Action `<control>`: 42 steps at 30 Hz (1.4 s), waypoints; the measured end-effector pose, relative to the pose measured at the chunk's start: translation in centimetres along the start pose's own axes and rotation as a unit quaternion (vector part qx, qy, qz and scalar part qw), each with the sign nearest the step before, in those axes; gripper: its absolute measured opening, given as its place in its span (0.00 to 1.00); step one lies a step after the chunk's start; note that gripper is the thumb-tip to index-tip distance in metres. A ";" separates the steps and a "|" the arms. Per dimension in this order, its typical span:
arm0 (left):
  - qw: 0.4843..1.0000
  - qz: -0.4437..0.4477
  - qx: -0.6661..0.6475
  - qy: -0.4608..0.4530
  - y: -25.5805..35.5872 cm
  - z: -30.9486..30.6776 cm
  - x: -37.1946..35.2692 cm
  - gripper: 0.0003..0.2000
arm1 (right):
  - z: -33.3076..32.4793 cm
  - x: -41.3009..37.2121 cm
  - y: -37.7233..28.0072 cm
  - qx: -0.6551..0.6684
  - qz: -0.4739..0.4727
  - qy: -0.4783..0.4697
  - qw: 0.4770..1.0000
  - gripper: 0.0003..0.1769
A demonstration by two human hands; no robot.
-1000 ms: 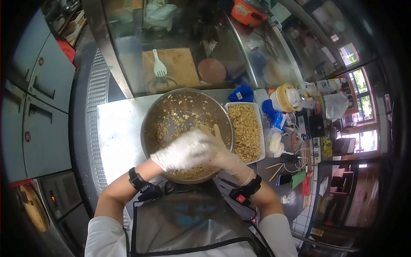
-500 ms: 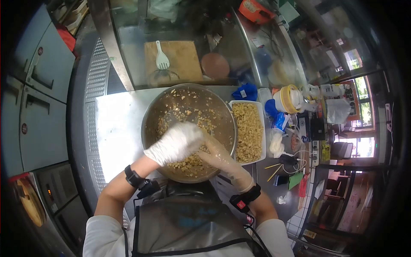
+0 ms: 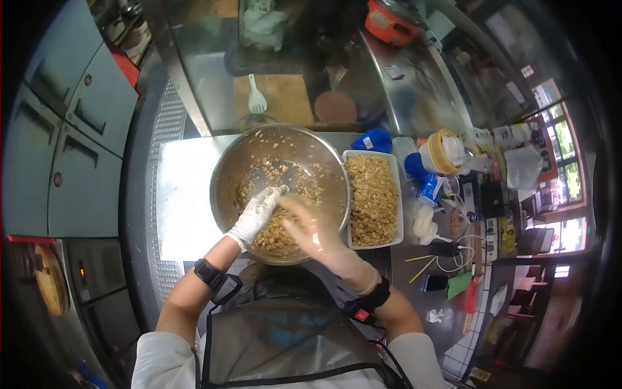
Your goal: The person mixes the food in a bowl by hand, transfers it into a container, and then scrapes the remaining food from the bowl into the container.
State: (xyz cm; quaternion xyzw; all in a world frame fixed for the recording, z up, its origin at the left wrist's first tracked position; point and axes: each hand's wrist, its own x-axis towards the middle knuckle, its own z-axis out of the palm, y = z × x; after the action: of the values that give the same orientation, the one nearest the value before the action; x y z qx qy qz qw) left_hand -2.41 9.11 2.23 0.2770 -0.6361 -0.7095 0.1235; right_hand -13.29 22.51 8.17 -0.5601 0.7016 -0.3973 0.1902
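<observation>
A large metal bowl (image 3: 227, 162) with a crumbly brown mixture (image 3: 275, 235) stands on the steel counter in front of me. My left hand (image 3: 257, 214), in a white glove, reaches into the bowl with its fingers in the mixture at the near side. My right hand (image 3: 310, 227), in a clear glove, is also inside the bowl, over the mixture, fingers spread and blurred. A white rectangular tray (image 3: 371, 244) full of the same brown crumbs sits right of the bowl, touching it.
A steel counter (image 3: 181, 194) stretches left of the bowl. Behind the glass lie a wooden board (image 3: 285, 97) and a white spatula (image 3: 256, 98). To the right are a blue cloth (image 3: 372, 139), a yellow-rimmed container (image 3: 440, 150), cables and small items.
Both hands have shifted within the bowl. The left hand moved left and deeper into the mixture; the right hand slid left across the bowl. The camera view shifted slightly.
</observation>
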 end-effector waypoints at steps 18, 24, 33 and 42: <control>0.952 -0.047 -0.209 0.219 1.4 -0.5 -10.1 0.22 | -6.5 -2.3 9.2 -0.144 -0.061 0.120 0.980 0.15; 0.925 -0.085 -0.131 0.347 0.3 -0.5 -14.3 0.20 | -6.6 2.3 12.4 -0.300 -0.103 0.167 0.933 0.20; 0.906 -0.117 -0.123 0.387 -3.6 -0.9 -15.9 0.19 | -9.0 -0.6 9.8 -0.170 0.006 -0.015 0.985 0.16; 0.928 -0.113 -0.115 0.336 -3.1 -4.6 -17.5 0.18 | -6.9 -3.7 4.1 -0.022 0.033 -0.063 0.997 0.17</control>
State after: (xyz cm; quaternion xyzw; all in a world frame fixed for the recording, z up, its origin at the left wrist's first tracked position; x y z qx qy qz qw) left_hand 14.95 15.00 3.16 0.5530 -0.4357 -0.6527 0.2799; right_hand -19.68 28.61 8.50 -0.5646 0.7148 -0.3390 0.2351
